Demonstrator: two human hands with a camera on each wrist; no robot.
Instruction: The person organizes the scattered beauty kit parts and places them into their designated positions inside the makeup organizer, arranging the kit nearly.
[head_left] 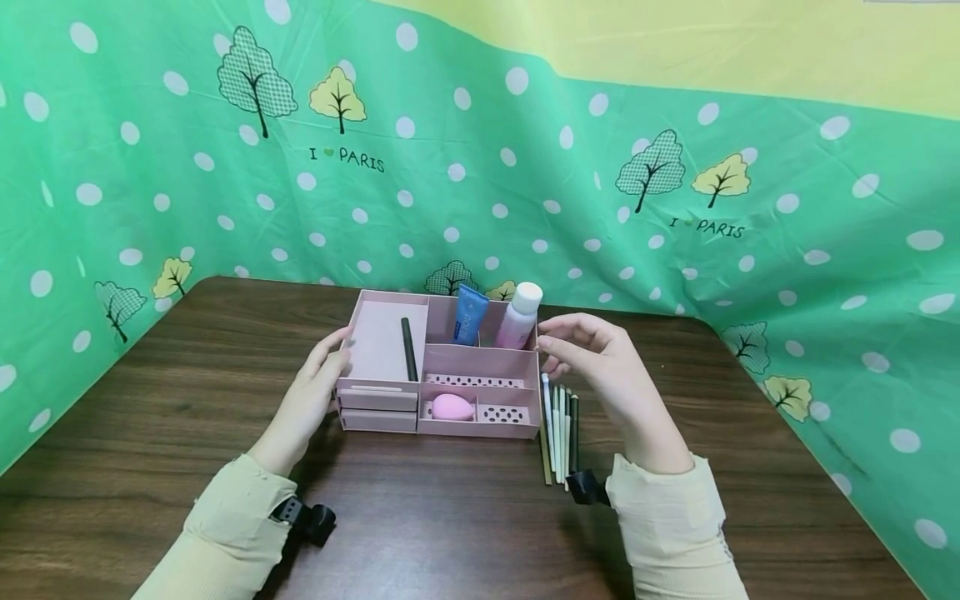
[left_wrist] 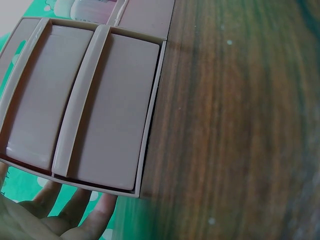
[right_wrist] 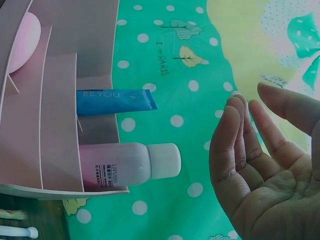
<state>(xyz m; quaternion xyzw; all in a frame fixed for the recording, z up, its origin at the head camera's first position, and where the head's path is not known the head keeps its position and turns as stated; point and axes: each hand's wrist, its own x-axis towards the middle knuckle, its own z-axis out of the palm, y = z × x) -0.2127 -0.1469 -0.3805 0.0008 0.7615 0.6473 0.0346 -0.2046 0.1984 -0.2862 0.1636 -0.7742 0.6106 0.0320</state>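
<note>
A pink desk organizer point(head_left: 480, 365) with several compartments and two drawers stands on the table. My left hand point(head_left: 309, 400) rests on its left side, fingers extended along the wall; the left wrist view shows the fingers point(left_wrist: 75, 210) beyond the drawer fronts point(left_wrist: 112, 110). Beside the organizer's right back corner is my right hand point(head_left: 600, 362), its fingers loosely bent with nothing between them. Closest to it stands a pink bottle with a white cap point(head_left: 519, 317) in a back compartment. A blue tube point(head_left: 470, 315) leans in the compartment beside the bottle.
A black pen point(head_left: 408, 348) lies in the organizer's left top tray. In a front compartment sits a pink egg-shaped makeup sponge point(head_left: 452, 407). Several slim pens or sticks point(head_left: 558, 429) lie to the organizer's right. A green dotted cloth point(head_left: 480, 167) hangs behind the wooden table point(head_left: 450, 517).
</note>
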